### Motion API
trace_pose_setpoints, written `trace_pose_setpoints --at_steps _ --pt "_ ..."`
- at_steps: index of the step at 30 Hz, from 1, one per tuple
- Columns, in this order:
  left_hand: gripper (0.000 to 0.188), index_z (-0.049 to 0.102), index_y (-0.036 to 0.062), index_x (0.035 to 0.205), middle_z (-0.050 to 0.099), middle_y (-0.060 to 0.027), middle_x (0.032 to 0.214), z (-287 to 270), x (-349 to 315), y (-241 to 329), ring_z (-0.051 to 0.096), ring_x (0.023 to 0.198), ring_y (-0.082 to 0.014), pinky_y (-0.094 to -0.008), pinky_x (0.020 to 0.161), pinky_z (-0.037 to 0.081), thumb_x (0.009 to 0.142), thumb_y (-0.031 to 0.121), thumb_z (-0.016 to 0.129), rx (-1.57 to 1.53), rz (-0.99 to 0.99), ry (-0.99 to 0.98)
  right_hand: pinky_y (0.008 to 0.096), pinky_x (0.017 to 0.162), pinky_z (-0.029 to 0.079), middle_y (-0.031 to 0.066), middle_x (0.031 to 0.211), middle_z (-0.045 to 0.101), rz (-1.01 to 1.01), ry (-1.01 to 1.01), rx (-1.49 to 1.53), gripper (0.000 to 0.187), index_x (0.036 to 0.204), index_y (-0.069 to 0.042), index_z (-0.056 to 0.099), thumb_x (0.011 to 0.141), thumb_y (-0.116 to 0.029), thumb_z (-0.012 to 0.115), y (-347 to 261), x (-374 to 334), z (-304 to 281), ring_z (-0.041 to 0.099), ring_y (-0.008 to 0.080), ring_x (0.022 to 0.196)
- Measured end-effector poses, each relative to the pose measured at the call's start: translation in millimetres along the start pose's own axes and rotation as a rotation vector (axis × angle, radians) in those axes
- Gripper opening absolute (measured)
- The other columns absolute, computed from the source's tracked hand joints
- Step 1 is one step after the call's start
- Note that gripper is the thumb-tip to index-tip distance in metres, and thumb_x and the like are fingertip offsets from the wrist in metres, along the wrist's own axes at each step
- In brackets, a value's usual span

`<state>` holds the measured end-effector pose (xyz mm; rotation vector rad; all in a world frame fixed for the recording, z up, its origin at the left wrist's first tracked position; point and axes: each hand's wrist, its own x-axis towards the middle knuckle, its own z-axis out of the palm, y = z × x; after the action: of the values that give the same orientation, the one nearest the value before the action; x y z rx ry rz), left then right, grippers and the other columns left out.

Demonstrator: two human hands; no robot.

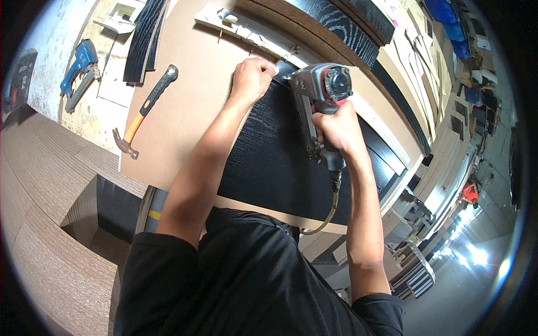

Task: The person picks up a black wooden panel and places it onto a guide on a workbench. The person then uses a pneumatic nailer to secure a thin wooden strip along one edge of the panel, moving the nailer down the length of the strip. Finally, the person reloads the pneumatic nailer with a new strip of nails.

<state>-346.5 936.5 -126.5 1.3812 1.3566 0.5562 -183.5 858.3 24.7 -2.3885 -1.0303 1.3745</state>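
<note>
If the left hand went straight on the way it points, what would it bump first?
Probably the pale wooden strip just ahead of the left hand, though depth is unclear.

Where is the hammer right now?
In the head view, the hammer lies toward the left on the brown board, between the blue tool and the left hand.
</note>
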Motion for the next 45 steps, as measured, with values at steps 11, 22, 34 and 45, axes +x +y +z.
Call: trace_pose_setpoints --at_steps 11,22,34,45 --pt "0.012 0.075 0.0051 0.086 0.07 -0.0112 0.081 -14.4 -27.8 35.6 0.067 0.075 -0.025 -0.0367 0.076 0.052 0.081 0.012 0.065 -0.098 0.129 0.252 0.0335 0.058 0.051 0.0079 0.064 0.063 0.006 0.036 0.084 0.016 0.078 0.004 0.063 0.07 -0.009 0.065 70.7 -79.3 -4.6 0.061 0.0158 0.057" --pt "0.058 0.053 0.0151 0.136 0.052 -0.0055 0.139 -55.4 67.8 143.6 0.045 0.133 -0.0244 -0.0557 0.114 0.026 0.081 0.019 0.074 1.073 0.959 0.057 0.0313 0.048 0.045 0.0028 0.056 0.057 0.229 0.211 0.17 0.01 0.064 -0.001 0.055 0.07 -0.002 0.063 183.7 -192.9 42.2 0.056 0.0132 0.049" --pt "0.064 0.059 0.0063 0.125 0.053 -0.0158 0.11 -58.9 -113.5 59.5 0.054 0.109 -0.033 -0.0428 0.096 0.046 0.068 0.026 0.08 0.509 0.461 0.101 0.0303 0.049 0.045 0.0023 0.059 0.057 0.186 0.207 0.263 0.006 0.07 0.001 0.058 0.071 -0.001 0.063 203.2 -210.7 57.8 0.055 0.0116 0.049" --pt "0.084 0.045 0.0056 0.137 0.051 -0.015 0.122 4.3 -190.4 -17.4 0.047 0.119 -0.0321 -0.0492 0.101 0.036 0.07 0.04 0.083 0.613 0.123 0.277 0.0304 0.051 0.046 0.0024 0.062 0.059 0.101 0.101 0.168 0.002 0.072 0.001 0.06 0.072 0.001 0.062 196.2 -185.0 67.9 0.056 0.012 0.053"
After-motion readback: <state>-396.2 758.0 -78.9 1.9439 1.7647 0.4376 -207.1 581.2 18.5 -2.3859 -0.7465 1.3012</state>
